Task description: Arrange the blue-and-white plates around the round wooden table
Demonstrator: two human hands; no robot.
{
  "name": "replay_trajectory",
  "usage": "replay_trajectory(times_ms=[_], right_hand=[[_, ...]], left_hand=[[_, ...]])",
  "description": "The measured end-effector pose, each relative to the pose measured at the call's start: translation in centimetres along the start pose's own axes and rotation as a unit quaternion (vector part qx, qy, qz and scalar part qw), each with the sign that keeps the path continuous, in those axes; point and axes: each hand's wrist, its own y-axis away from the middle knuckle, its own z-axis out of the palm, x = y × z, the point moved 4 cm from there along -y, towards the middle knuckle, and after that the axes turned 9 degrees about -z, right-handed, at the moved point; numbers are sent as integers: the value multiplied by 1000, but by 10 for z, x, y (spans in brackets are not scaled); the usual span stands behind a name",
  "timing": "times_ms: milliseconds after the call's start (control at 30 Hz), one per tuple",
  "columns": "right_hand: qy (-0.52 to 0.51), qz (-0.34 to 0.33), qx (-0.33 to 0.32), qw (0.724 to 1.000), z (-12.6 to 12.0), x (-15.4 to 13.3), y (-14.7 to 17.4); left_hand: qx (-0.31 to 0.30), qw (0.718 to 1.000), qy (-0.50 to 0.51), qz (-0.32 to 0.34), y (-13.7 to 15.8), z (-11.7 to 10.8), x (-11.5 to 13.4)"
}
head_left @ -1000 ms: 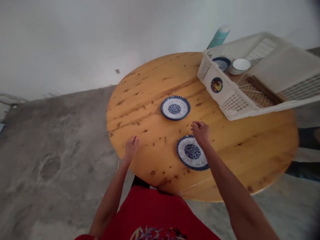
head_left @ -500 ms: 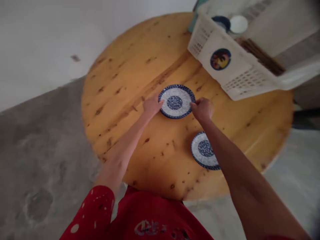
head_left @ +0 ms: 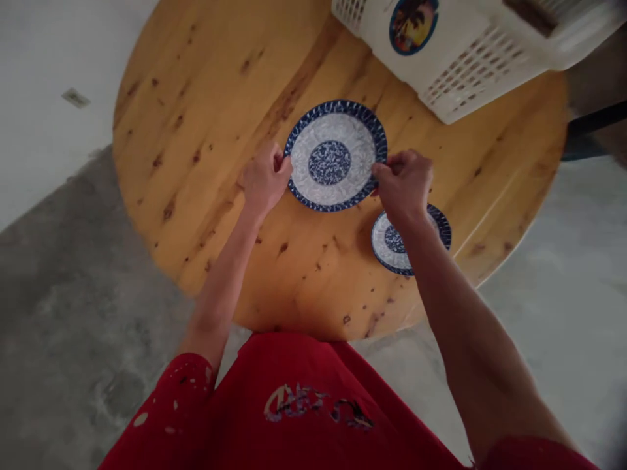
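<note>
A blue-and-white patterned plate (head_left: pixel 334 154) is held over the round wooden table (head_left: pixel 210 130), looking larger than before and seemingly raised. My left hand (head_left: pixel 263 179) grips its left rim and my right hand (head_left: pixel 404 183) grips its right rim. A second, matching plate (head_left: pixel 392 245) lies flat on the table near its front right edge, partly hidden under my right wrist.
A white plastic lattice crate (head_left: pixel 455 46) with a round sticker stands at the back right of the table, cut off by the frame's top. Grey concrete floor surrounds the table. My red shirt fills the bottom of the view.
Both hands went from near the front plate to the far plate and took its rims; it now looks lifted toward me. The view has tilted down.
</note>
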Motion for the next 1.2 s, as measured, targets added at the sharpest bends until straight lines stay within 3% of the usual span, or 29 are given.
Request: replay_trajectory(times_ms=[133,300,400,500,633,867,1033,1200], right_hand=[[-70,52,-45,995,1,-23,98],[-135,118,-136,974,35,-27,222],[-150,116,-201,961,58,-34,273],[-150,107,-242,953,74,-43,298],[-121,89,-239,959,85,-48,295],[-81,101,-155,979,114,-52,264],[-87,162,-78,980,142,-61,265],[-76,199,8,977,153,-71,273]], left_hand=[[-8,1000,9,-18,72,-31,-24],[3,989,-58,-138,190,-69,-82],[31,972,-100,-211,247,-92,-109],[56,959,-131,-244,275,-109,-126],[58,961,-131,-238,264,-110,-139],[25,972,-134,-192,186,-96,-159],[-52,982,-134,-119,133,-96,-174],[-135,984,-113,-41,105,-95,-183]])
